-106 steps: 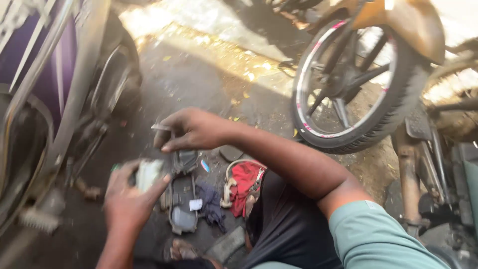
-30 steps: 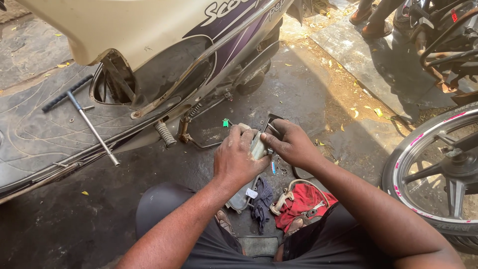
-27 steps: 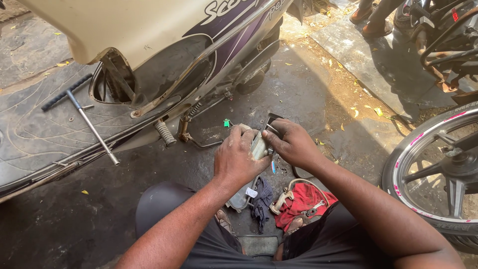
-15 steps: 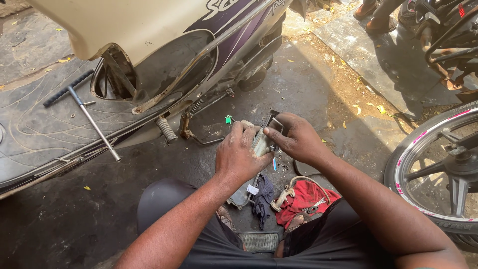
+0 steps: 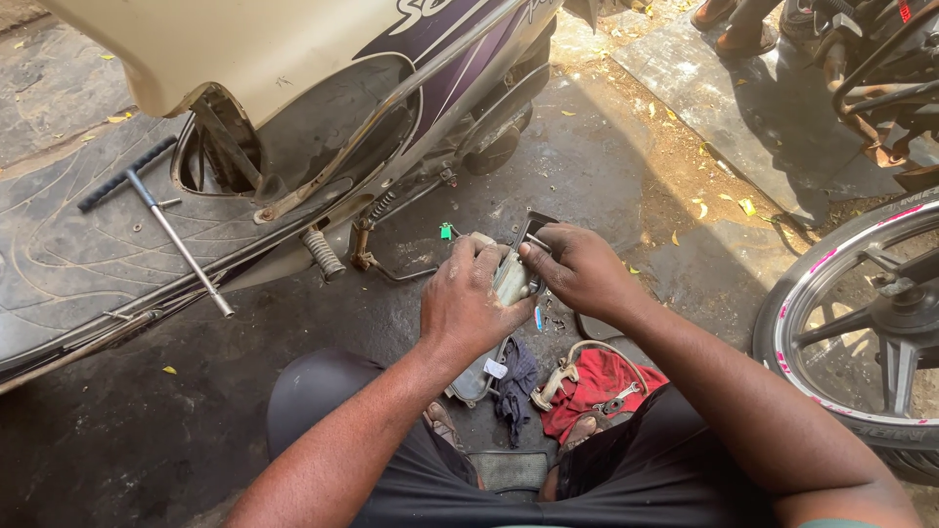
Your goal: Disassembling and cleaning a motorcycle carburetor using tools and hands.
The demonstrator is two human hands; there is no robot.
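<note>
Grey metal part (image 5: pixel 511 279) sits clamped in the left hand (image 5: pixel 468 305), steadied above the floor (image 5: pixel 606 166), so the right hand (image 5: pixel 579 271) can pinch its dark end piece (image 5: pixel 533 230).

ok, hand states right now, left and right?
Left hand: closed around the small grey part.
Right hand: fingers pinched on the same part.

Oily concrete floor (image 5: pixel 147 430), sunlit patch (image 5: pixel 675 156), scooter (image 5: pixel 323 78)
</note>
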